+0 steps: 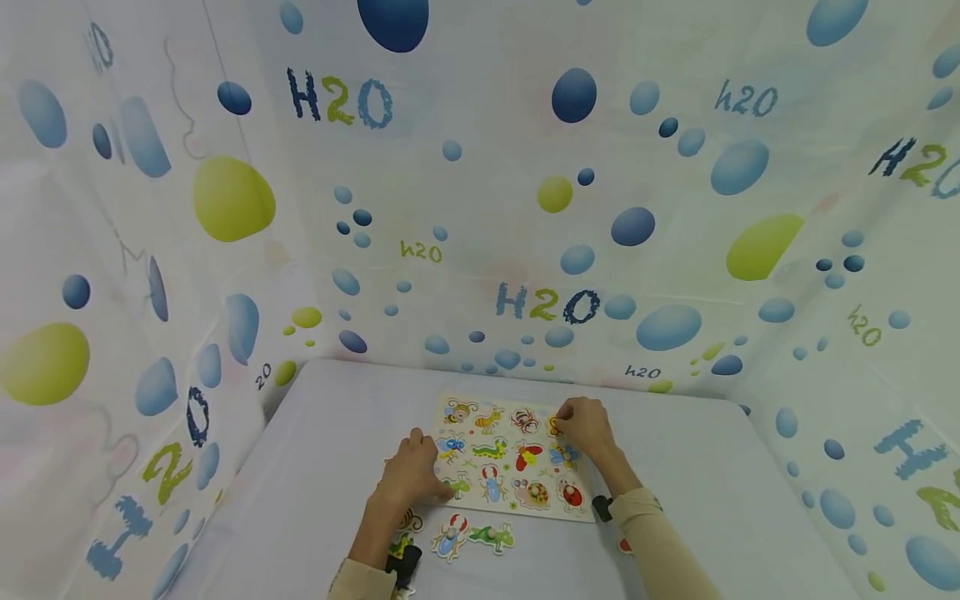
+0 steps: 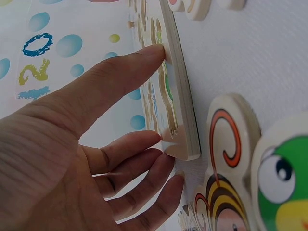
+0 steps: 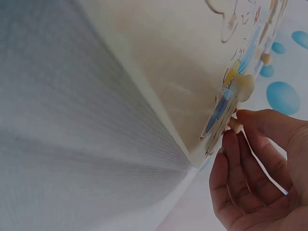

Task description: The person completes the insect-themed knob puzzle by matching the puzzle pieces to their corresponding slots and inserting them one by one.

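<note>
A wooden insect peg puzzle board (image 1: pixel 506 504) lies on the white table. My left hand (image 1: pixel 408 471) holds its near left corner; in the left wrist view the thumb (image 2: pixel 144 55) lies on the board's face and the curled fingers (image 2: pixel 139 192) touch its edge. At the far right corner, my right hand (image 1: pixel 587 429) pinches the wooden knob (image 3: pixel 235 125) of a yellowish puzzle piece (image 1: pixel 553 426), which is partly hidden by the fingers. Just beside it sits a blue winged insect piece (image 1: pixel 564 456) with its own knob.
Loose pieces lie in front of the board: a blue beetle (image 1: pixel 449 538), a green grasshopper (image 1: pixel 491 537) and others near my left wrist. A red piece (image 1: pixel 626 546) shows partly by the right sleeve. Patterned curtains (image 1: pixel 480 208) surround the table (image 1: pixel 697 467).
</note>
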### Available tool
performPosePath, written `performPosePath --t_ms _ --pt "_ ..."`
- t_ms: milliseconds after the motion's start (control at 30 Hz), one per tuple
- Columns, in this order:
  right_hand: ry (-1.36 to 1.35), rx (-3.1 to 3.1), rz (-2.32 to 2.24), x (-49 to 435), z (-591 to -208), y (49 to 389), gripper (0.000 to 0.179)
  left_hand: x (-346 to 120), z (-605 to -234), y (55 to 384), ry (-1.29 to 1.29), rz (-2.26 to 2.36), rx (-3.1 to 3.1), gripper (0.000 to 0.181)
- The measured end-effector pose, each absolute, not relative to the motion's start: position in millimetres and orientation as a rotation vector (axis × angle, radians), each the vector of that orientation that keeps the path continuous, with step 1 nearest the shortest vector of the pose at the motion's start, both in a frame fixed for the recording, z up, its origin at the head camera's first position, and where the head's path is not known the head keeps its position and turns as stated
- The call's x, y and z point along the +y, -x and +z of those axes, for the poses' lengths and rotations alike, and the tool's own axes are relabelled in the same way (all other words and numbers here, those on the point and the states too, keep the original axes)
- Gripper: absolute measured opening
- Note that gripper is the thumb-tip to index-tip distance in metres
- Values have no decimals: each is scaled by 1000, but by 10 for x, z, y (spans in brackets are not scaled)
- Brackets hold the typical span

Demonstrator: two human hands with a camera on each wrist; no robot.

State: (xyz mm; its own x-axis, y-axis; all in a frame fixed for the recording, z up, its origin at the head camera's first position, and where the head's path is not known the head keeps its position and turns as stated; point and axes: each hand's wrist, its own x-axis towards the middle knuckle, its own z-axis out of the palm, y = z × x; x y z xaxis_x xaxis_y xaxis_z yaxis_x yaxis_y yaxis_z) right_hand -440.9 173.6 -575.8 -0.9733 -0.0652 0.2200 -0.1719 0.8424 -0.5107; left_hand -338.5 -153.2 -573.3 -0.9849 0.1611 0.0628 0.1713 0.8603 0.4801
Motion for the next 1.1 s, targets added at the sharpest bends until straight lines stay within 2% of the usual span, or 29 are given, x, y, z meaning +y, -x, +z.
performPosePath --t_ms 767,833,1000,1100 --pt "-123 -2868 820 1777 -5782 4359 5 -1511 -5755 3380 246 -786 -3013 68" --pt "-140 -2873 802 1785 -5781 4343 10 -1507 -5755 3379 245 -787 -3017 68" --pt "-170 -2871 776 1807 -5768 4267 34 -1508 -5756 3386 247 -798 -3028 69" --pt "-177 -2851 785 1825 -5762 4216 38 -1516 -5757 3388 246 -805 -3025 69"
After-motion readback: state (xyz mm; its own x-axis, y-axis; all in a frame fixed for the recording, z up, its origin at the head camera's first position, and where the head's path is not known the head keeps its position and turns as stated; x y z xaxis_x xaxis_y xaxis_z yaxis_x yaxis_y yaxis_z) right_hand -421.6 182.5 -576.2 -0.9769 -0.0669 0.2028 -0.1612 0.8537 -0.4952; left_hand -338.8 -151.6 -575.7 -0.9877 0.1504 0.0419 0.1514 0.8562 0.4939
